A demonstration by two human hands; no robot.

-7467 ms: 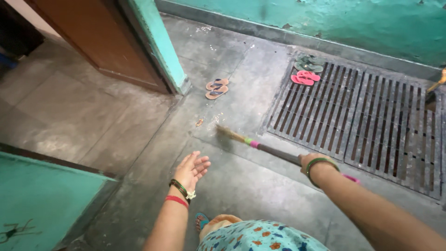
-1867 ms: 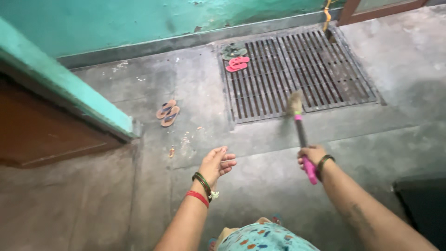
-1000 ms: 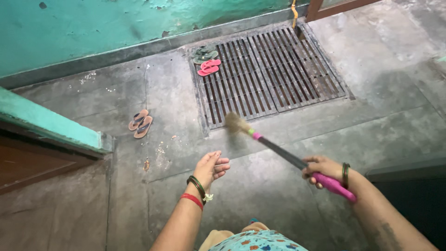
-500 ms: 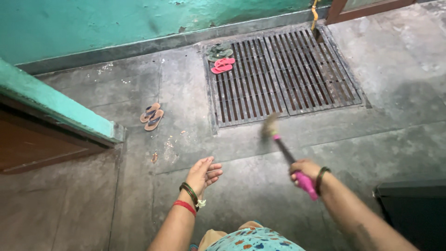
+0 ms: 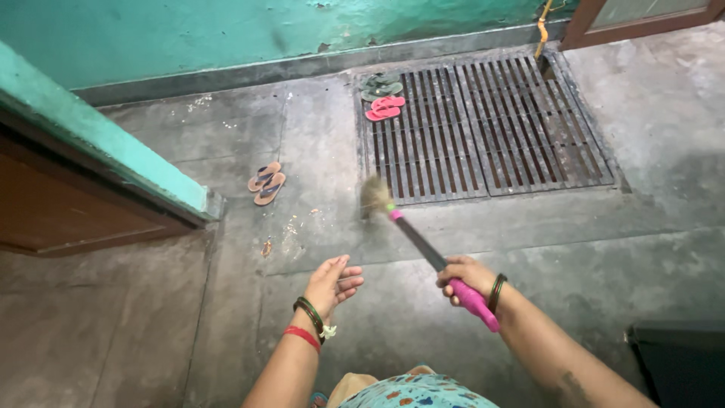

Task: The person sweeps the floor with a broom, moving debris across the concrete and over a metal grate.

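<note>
My right hand (image 5: 467,276) grips the pink handle of a short broom (image 5: 423,245). Its straw head, blurred with motion, sits low over the grey stone floor at the near edge of a metal drain grate (image 5: 529,136). My left hand (image 5: 332,281) hangs open and holds nothing, palm turned inward, with bangles and a red thread at the wrist. A small scatter of dust and debris (image 5: 291,227) lies on the floor to the left of the broom head.
Brown sandals (image 5: 266,182) lie on the floor near a teal door frame (image 5: 113,147). Pink sandals (image 5: 384,108) and a dark pair (image 5: 380,83) rest on the grate's far left corner. A teal wall runs along the back. A dark object (image 5: 680,363) stands at lower right.
The broom head has swung left along the near edge of the grate. My left hand stays open, and the view has shifted slightly.
</note>
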